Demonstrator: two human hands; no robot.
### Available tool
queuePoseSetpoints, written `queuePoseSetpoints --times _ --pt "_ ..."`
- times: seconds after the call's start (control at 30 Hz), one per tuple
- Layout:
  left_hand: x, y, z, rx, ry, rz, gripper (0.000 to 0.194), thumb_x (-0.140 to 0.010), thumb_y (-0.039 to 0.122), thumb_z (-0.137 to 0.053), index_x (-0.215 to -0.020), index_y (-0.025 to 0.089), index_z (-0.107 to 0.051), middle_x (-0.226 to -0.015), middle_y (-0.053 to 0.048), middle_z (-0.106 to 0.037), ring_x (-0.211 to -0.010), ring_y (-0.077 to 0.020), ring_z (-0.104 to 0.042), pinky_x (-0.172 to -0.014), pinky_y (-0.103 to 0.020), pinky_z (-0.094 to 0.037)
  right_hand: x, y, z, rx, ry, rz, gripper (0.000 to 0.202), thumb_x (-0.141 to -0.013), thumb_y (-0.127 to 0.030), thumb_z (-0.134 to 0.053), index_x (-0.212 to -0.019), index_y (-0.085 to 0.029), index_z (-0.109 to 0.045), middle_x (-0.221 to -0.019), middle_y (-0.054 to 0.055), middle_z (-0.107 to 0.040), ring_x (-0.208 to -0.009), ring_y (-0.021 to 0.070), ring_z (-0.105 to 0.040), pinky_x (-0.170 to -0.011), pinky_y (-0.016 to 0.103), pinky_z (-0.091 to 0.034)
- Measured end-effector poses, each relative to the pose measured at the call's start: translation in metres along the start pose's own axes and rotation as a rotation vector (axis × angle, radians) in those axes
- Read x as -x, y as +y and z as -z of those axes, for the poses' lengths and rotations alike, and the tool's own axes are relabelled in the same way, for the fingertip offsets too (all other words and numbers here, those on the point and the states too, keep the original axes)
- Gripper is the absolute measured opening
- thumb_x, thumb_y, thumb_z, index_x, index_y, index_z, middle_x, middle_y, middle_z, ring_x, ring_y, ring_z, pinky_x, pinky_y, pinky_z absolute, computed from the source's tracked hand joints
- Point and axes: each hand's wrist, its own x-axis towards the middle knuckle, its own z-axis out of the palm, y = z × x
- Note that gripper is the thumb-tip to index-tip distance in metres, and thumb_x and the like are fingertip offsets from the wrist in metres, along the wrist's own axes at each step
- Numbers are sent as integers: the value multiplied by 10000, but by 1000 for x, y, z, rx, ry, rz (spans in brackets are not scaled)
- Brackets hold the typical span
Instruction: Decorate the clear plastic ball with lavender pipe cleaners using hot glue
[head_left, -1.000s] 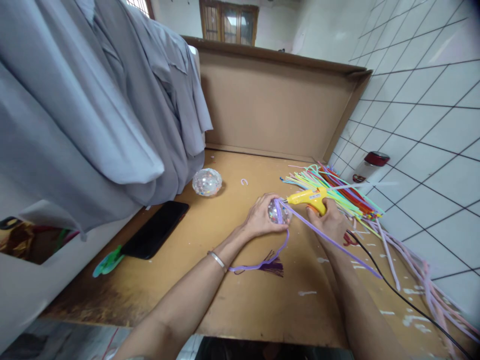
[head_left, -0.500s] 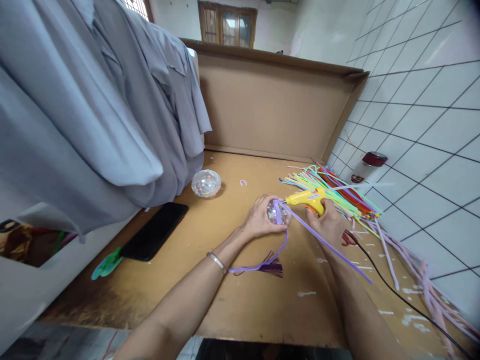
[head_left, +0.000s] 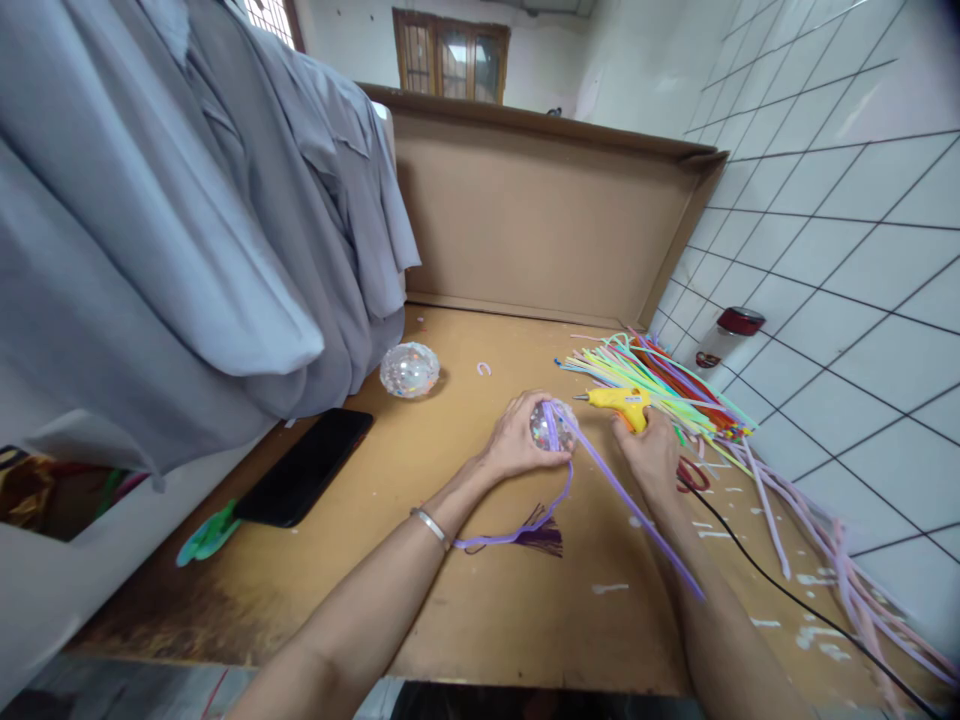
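My left hand [head_left: 517, 435] is closed around a clear, faceted ball [head_left: 539, 428] with colourful specks, near the middle of the table. Purple pipe cleaner [head_left: 626, 500] runs over the ball, and one long end slants toward my right forearm. Another purple length trails to a dark purple tassel [head_left: 541, 537] below. My right hand [head_left: 651, 448] grips a yellow glue gun [head_left: 622, 402] by its handle; the metal nozzle points left, just apart from the ball. A second clear ball-like piece [head_left: 409, 370] rests farther left, touched by neither hand.
A bundle of colourful pipe cleaners [head_left: 675, 385] lies at right, near a red-lidded jar [head_left: 727, 335]. The black cord [head_left: 780, 570] runs off lower right. A black phone [head_left: 304, 468] lies at left beside hanging grey cloth [head_left: 300, 220]. A cardboard panel [head_left: 532, 215] stands behind.
My right hand has drawn the glue gun back to the right, so its nozzle has left the ball. The long pipe cleaner end hangs lower. My left hand keeps its hold.
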Motion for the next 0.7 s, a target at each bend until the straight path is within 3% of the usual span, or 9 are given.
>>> queuePoseSetpoints --times 0.27,0.4,0.5,0.6,0.7 --pt "1 -2 -1 2 12 -25 704 -560 340 -856 -1164 272 -501 -1173 -73 -613 -1114 -289 -607 -997 -503 -513 13 6 -12 333 -176 -106 460 -858 -461 -494 -1066 -75 -633 -994 229 -665 -893 326 -646 -694 381 -453" --pt "0 -1 0 0 -7 -40 701 -557 339 -853 -1162 259 -510 -1190 -75 -606 -1127 -301 -601 -1007 -512 -505 15 6 -14 453 -272 -57 425 -860 -405 -515 -1035 -41 -648 -966 255 -670 -911 355 -659 -708 401 -460" --pt "1 -1 0 -4 -22 -48 718 -544 330 -862 -1169 243 -519 -1210 -78 -601 -1149 -312 -593 -1027 -491 -493 15 2 -10 531 -277 -6 424 -854 -392 -525 -1016 -21 -650 -971 274 -664 -919 375 -644 -740 433 -452" --pt "2 -3 -1 -15 -21 -55 739 -555 341 -859 -1195 238 -504 -1241 -82 -589 -1184 -303 -575 -1047 -490 -477 15 -5 -4 479 -199 63 422 -845 -399 -533 -1047 -43 -633 -1023 265 -656 -960 377 -615 -791 455 -435" --pt "2 -4 -1 -26 -34 -69 764 -551 360 -860 -1210 228 -496 -1296 -103 -557 -1244 -304 -538 -1072 -494 -457 14 -17 3 160 -128 286 464 -852 -408 -519 -1185 -89 -571 -1042 187 -662 -996 318 -602 -852 425 -425"
